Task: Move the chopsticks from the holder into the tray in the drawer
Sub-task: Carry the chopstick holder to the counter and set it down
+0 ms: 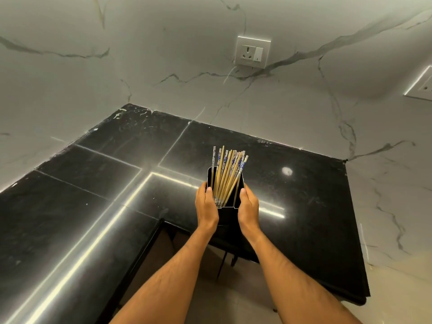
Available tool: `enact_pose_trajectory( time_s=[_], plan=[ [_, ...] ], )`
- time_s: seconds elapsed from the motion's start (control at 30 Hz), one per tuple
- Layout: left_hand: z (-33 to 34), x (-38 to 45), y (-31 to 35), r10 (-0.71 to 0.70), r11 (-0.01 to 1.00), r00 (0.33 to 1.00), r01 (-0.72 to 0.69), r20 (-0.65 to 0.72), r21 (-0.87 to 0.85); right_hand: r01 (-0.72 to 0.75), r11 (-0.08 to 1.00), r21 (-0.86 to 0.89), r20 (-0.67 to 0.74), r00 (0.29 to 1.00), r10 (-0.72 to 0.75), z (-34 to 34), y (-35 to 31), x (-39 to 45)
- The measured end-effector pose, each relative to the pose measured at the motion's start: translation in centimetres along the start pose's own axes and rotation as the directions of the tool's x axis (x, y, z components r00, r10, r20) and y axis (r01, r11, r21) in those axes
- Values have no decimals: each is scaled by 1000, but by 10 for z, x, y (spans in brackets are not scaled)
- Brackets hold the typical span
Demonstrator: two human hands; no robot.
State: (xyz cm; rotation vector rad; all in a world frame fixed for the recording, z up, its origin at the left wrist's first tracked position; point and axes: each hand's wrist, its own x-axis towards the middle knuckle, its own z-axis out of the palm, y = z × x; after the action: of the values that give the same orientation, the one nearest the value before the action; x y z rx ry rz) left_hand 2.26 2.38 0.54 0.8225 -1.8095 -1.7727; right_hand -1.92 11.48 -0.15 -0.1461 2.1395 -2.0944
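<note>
A black rectangular holder (228, 213) stands on the black counter near its front edge. Several wooden chopsticks (228, 174) with blue-and-white patterned ends stick out of it, leaning slightly to the right. My left hand (207, 206) grips the holder's left side, thumb at the rim. My right hand (248, 208) grips its right side the same way. The drawer and its tray are not in view.
The glossy black counter (105, 195) wraps in an L round a corner of white marble walls. A wall socket (253, 52) sits above the holder, and a second socket (422, 86) shows at the right edge. Below the counter's front edge lies pale floor (233, 307).
</note>
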Motion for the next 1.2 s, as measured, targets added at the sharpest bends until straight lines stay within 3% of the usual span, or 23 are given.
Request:
enact_pose_trajectory(
  time_s=[0.3,0.67,0.93,1.2],
  plan=[
    [-94,-37,14,7,998,983,-19,-184,-62,92,996,13,166,982,-93,63,-16,-63],
    [-280,-155,13,-64,986,912,-4,-406,-165,86,995,43,407,909,-96,156,-25,-246],
    [-389,-243,10,-101,985,796,-4,-597,-171,97,994,45,591,800,-104,211,-31,-367],
    [-467,-319,5,-101,987,635,-34,-766,-159,82,992,96,768,629,-126,253,-33,-460]
  ],
)
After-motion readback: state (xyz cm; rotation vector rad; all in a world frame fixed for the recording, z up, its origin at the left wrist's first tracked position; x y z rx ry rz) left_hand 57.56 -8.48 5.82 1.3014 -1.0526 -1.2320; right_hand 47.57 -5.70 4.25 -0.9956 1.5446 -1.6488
